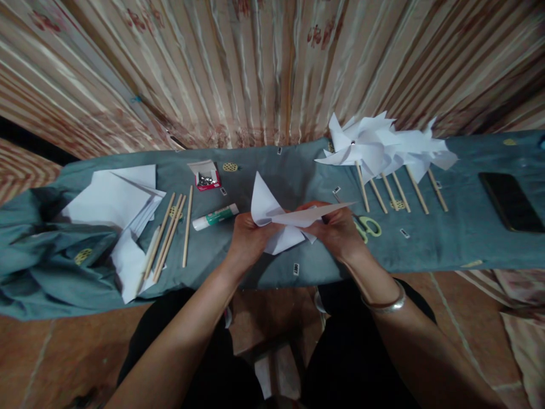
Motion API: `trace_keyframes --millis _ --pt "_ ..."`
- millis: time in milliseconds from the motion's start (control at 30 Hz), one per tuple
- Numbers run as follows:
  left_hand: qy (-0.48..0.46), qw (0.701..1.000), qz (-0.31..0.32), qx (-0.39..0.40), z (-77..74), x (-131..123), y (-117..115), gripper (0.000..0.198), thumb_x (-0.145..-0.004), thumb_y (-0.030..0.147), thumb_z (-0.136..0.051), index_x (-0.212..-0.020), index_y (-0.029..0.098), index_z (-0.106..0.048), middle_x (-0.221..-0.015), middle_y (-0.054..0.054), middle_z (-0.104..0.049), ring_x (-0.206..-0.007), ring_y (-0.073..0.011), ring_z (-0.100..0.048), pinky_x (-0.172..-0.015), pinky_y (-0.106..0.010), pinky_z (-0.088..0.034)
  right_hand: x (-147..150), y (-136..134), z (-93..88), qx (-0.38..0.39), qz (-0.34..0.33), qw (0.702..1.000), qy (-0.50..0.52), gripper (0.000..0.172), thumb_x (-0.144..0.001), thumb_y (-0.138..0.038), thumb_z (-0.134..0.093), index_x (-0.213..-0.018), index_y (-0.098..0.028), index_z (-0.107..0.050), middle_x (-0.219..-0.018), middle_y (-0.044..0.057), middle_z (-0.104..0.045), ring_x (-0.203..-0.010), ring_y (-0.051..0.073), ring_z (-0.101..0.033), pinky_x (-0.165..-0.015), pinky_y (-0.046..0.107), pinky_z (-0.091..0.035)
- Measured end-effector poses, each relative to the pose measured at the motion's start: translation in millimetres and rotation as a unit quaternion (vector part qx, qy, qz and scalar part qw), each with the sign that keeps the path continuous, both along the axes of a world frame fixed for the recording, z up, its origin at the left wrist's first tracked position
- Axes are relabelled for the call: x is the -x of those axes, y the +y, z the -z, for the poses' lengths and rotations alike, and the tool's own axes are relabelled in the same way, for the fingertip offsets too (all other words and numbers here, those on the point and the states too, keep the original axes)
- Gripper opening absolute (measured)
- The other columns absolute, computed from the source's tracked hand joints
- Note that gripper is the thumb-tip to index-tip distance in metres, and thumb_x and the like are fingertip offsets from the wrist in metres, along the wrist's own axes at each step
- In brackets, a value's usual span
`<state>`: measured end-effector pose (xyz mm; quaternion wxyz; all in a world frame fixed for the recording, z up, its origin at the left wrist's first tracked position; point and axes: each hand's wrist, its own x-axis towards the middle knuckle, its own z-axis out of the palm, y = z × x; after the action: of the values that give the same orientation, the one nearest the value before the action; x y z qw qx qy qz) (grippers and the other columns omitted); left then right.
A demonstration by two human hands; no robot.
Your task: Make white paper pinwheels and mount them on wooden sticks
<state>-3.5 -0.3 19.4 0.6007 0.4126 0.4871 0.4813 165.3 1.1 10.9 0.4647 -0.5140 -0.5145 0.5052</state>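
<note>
Between my two hands is a white paper pinwheel (286, 240), its blades partly folded and standing up, held above the cloth-covered table. My left hand (252, 236) grips its left side, fingers partly hidden behind the paper. On the other side my right hand (336, 230) is closed on the paper, with a bracelet on that wrist. Just beyond the right hand lie scissors with light green handles (369, 226), partly covered by it. A glue stick (216, 217) rests left of my left hand.
An open red box of metal pins (208, 179) stands behind the glue stick. Farther left are wooden sticks (169, 238) and white paper sheets (113, 196). Finished pinwheels on sticks (370, 145) lie at the back right, a black phone (511, 201) at far right. A curtain (264, 74) hangs behind.
</note>
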Motion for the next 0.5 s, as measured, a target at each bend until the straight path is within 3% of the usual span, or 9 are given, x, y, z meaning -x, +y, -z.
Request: trace_keyframes --millis 500 --pt "0.021 1.0 0.01 -0.003 2.4 3.1 0.4 0.021 -0.06 0.031 -0.084 -0.073 0.017 -0.078 -0.071 -0.003 -0.076 -0.07 -0.0173 -0.069 -0.069 -0.027 -0.054 1.8 0.3 2.3 0.004 0.003 1.0 0.01 0.023 -0.06 -0.036 -0.083 -0.074 -0.019 -0.075 -0.067 0.0 -0.069 -0.061 0.015 -0.06 -0.055 0.026 -0.048"
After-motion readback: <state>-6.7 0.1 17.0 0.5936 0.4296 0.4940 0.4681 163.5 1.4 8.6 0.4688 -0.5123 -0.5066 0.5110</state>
